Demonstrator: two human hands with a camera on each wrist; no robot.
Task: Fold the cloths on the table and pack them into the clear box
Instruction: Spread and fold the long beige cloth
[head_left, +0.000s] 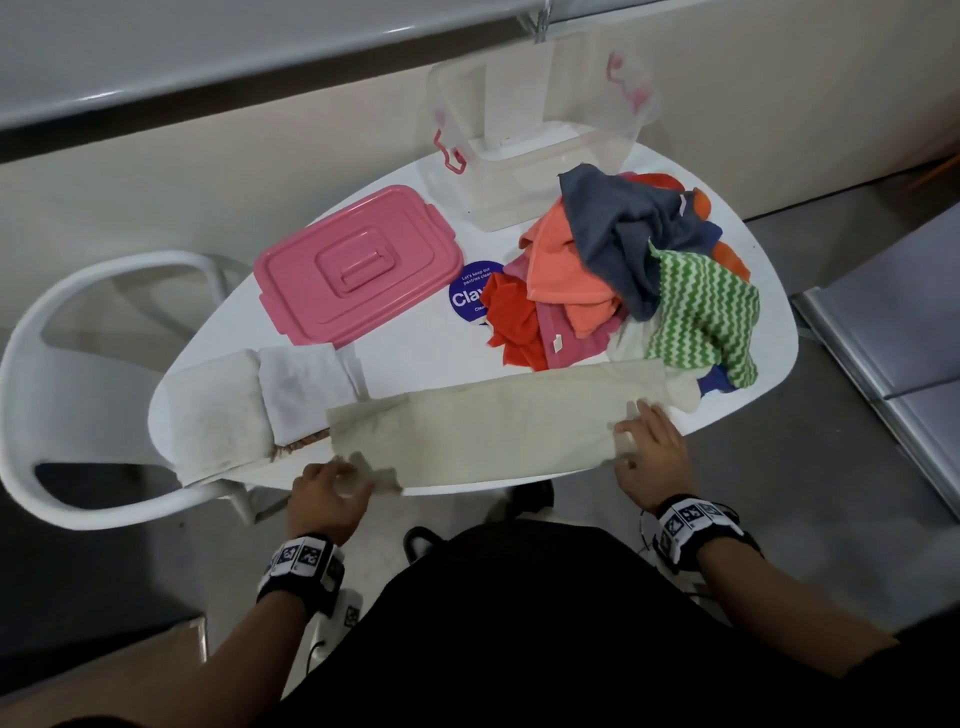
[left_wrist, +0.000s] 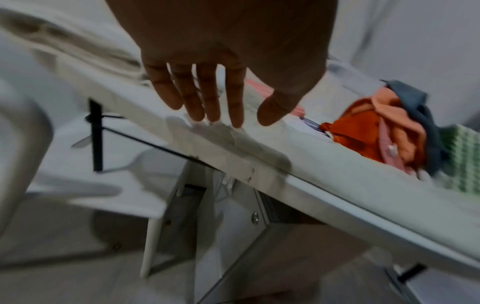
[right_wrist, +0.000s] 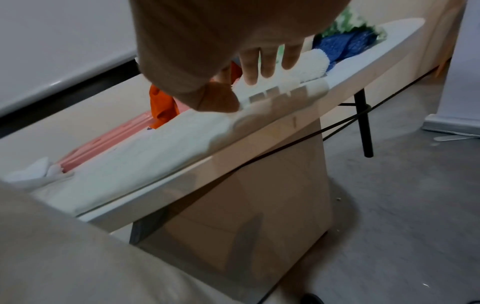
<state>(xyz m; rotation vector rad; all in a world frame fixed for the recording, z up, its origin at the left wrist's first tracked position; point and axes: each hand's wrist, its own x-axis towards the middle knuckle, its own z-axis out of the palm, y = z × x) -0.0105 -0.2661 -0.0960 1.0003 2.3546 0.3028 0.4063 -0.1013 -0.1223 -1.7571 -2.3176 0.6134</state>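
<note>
A beige cloth (head_left: 493, 421) lies folded into a long strip along the table's near edge. My left hand (head_left: 332, 486) is at its near left corner, and the left wrist view shows the fingers (left_wrist: 207, 98) straight with the tips just over the cloth (left_wrist: 324, 164). My right hand (head_left: 641, 436) rests flat on the strip's right end, fingers (right_wrist: 267, 61) straight on the cloth (right_wrist: 155, 156). The clear box (head_left: 452, 176) with pink latches stands open at the table's back. A heap of coloured cloths (head_left: 639, 260) lies in front of it, right of centre.
A pink lid (head_left: 353, 265) lies flat at the table's middle left. Two folded white cloths (head_left: 218, 415) (head_left: 304, 387) sit at the left end of the white oval table (head_left: 769, 312). A white chair (head_left: 78, 395) stands to the left, touching the table edge.
</note>
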